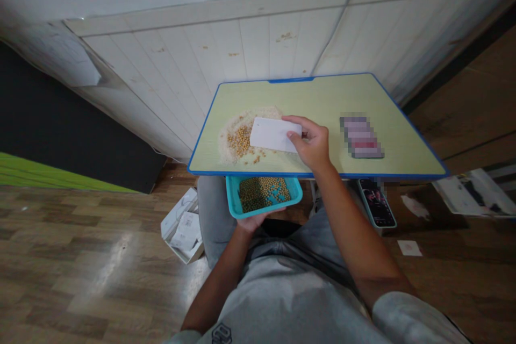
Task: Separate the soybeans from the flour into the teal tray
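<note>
One card [271, 134] in right fingers [294, 138]

The tabletop [322, 97] was pale yellow-green with blue edging [346, 176]. At its seven o'clock, the tray [233, 197] was turquoise. The card [272, 134] was white, the soybeans [239, 143] golden-yellow.

At left sits a white box [197, 252], apparently holding papers [187, 231]; at right, a lit phone [378, 204].

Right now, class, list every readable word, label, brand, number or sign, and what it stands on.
No text is readable.
Grey shirt: dark hexagonal logo, no legible letters.
Phone in the pale case: too small.
Pixelated device on table: blurred out.
Papers in the white box: any print too small.
White card in the right hand: no text visible.
</note>
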`<action>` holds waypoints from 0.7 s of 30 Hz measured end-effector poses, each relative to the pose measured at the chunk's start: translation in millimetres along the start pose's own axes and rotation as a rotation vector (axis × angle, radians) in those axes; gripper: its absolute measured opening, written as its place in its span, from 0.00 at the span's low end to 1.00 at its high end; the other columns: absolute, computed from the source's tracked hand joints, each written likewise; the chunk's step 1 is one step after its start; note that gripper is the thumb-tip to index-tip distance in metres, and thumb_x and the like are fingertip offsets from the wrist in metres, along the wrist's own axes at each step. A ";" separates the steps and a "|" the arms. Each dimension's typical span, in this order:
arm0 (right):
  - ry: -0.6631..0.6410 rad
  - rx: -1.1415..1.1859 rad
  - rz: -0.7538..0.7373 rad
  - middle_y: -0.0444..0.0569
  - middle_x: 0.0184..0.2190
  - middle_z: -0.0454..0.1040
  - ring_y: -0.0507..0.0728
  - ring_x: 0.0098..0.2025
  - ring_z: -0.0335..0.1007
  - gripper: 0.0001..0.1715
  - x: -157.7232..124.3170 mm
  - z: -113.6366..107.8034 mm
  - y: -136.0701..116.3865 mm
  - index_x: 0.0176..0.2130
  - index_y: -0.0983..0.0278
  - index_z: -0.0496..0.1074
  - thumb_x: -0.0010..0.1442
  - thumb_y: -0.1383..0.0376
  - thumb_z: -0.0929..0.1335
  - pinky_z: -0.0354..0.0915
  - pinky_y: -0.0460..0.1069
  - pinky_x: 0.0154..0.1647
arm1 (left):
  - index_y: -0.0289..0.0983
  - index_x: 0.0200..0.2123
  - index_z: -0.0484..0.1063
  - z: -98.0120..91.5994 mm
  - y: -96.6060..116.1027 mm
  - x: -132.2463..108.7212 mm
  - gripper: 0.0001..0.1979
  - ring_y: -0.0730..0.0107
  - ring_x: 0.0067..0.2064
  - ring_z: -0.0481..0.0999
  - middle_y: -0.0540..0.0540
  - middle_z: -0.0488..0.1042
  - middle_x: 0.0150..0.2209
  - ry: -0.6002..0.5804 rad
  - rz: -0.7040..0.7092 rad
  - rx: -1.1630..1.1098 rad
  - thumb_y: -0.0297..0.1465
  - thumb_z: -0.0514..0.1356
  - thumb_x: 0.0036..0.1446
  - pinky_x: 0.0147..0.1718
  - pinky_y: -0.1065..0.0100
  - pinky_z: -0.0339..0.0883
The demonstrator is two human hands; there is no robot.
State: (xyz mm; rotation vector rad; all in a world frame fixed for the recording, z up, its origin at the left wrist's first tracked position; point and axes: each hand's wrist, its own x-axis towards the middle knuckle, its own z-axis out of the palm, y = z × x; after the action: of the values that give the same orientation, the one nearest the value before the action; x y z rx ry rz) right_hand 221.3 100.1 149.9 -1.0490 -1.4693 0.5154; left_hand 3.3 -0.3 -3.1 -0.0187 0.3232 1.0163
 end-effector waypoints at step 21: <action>0.010 0.027 -0.078 0.47 0.48 0.87 0.61 0.48 0.84 0.19 -3.9 -0.2 1.2 0.49 0.58 0.85 0.59 0.65 0.71 0.80 0.54 0.42 | 0.48 0.79 0.46 -12.2 2.5 3.2 0.42 0.29 0.80 0.35 0.42 0.44 0.81 -0.125 -0.014 -0.029 0.59 0.38 0.70 0.65 0.11 0.36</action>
State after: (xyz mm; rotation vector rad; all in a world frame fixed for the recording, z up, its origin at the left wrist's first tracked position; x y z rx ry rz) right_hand 221.4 97.4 146.8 -0.9679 -1.4839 0.4728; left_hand -0.5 1.7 -15.3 0.0160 0.1944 1.0030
